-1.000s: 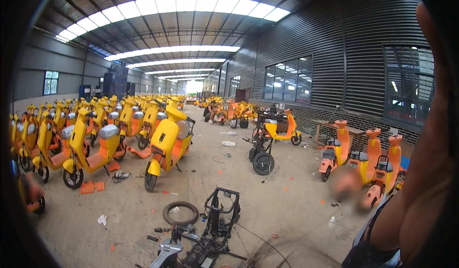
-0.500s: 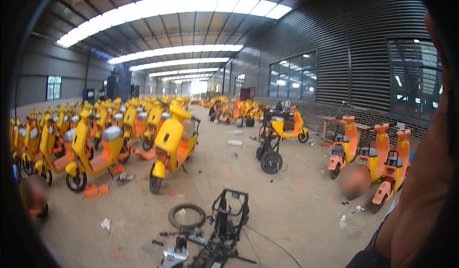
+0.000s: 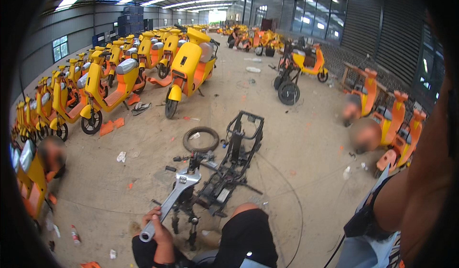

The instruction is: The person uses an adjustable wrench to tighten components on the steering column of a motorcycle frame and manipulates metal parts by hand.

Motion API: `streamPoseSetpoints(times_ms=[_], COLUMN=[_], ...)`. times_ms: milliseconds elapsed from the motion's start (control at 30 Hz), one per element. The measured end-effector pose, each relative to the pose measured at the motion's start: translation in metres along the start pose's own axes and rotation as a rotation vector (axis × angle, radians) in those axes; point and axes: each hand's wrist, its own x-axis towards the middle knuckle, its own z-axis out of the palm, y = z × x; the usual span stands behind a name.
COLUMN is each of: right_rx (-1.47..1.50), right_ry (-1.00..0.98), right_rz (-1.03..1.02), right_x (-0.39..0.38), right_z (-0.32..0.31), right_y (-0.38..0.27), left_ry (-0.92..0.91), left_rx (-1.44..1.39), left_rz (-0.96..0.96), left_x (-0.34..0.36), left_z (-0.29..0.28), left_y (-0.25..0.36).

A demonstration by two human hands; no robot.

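Observation:
My left hand (image 3: 160, 230) is closed around the handle of a big silver adjustable wrench (image 3: 173, 198). The wrench's jaw end lies over the top of a dark front fork assembly (image 3: 192, 220); whether the jaws grip it cannot be told. Beside the fork, a stripped black scooter frame (image 3: 234, 160) rests on the ground. A loose black tyre (image 3: 201, 139) lies just beyond. On the right, my right arm (image 3: 425, 196) rises close to the camera, and its hand is out of sight. My bent knee (image 3: 248, 230) shows below the frame.
Rows of yellow-orange scooters (image 3: 110, 84) fill the left side. More scooters (image 3: 399, 120) stand at the right wall. A wheeled black scooter part (image 3: 289, 93) stands farther off. A thin cable (image 3: 300, 210) curves over the floor. A small bottle (image 3: 75, 234) lies lower left. A person (image 3: 233, 37) crouches far back.
The view has tilted downward, bringing my left hand, the wrench handle and my knee into sight. The frame and tyre now appear higher in the picture. My right arm stays raised at the right.

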Motion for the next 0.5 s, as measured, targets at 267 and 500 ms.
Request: streamPoseSetpoints(times_ms=[267,500], right_rx=[-0.026,-0.053], right_ry=[0.030,0.041], right_rz=[-0.009,0.070], right_x=[0.014,0.013], right_z=[-0.032,-0.028], right_y=[-0.012,0.003], left_ry=[0.061,0.117], left_rx=[-0.078,0.178], left_rz=[-0.060,-0.206], left_x=[-0.001,0.014], left_z=[-0.006,-0.006], left_y=[-0.001,0.012])
